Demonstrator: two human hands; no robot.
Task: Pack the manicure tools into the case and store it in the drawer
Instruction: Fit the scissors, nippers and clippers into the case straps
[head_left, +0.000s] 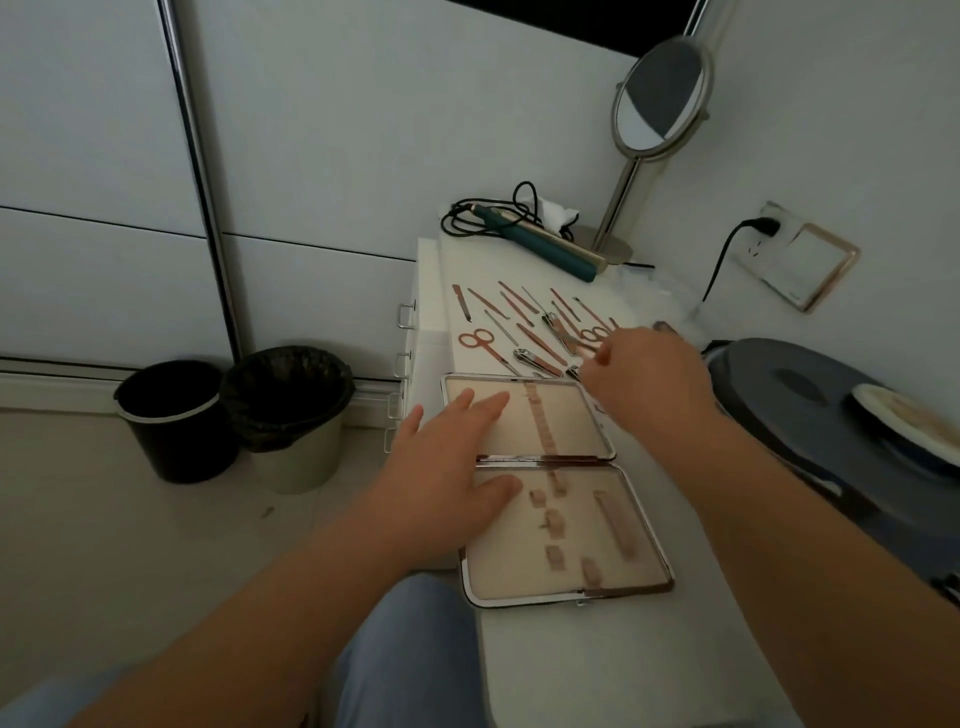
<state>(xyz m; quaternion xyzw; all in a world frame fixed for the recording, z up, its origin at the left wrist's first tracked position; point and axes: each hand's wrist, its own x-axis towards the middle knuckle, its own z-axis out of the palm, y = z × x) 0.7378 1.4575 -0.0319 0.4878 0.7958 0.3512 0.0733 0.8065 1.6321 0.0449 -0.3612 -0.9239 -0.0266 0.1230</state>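
White cabinet top (597, 649): left hand (447, 467) flat on open case (550, 488); right hand (649, 379) grip unclear over tools (530, 327)

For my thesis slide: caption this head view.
Left hand flat on the open, empty case; right hand reaching among the manicure tools.

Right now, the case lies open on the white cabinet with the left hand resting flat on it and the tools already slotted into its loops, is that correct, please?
Not quite: the case lies open with the left hand flat on it, but its loops are empty. The head view shows the tools laid out on the white cabinet beyond it.
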